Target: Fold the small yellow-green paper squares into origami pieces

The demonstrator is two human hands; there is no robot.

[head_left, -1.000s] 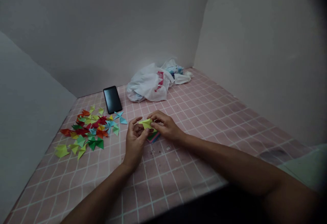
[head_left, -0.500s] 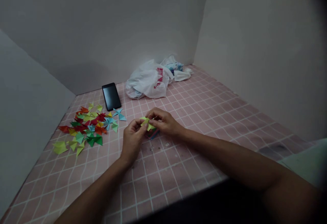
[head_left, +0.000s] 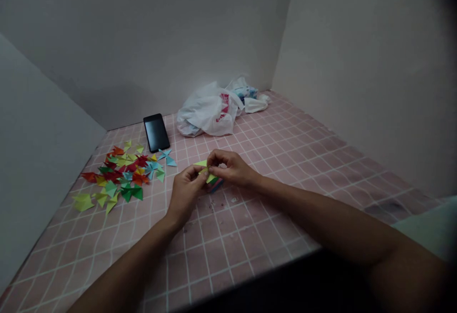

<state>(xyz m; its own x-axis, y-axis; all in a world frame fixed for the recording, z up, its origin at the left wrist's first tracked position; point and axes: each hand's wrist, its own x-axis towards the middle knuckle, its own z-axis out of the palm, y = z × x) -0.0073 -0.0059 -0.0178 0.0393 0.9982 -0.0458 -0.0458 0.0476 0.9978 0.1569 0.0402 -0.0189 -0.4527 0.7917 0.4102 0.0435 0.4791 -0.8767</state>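
Between my two hands is a small yellow-green piece of folded paper, partly covered by fingers. My left hand pinches its left side, thumb on top. Closed on its right side, my right hand grips with thumb and fingertips. Just under my hands, a stack of coloured paper shows blue and green edges; most of it is hidden. To the left lies a loose group of folded paper shapes in red, orange, yellow, green and light blue.
A black phone lies behind the paper shapes. Farther back, a white plastic bag with red print rests near the wall, beside a blue-and-white packet. The pink checked tablecloth meets walls at left, back and right.
The yellow-green paper has turned between my fingers, and a flap now stands out at its upper left. My hands stay in nearly the same place.
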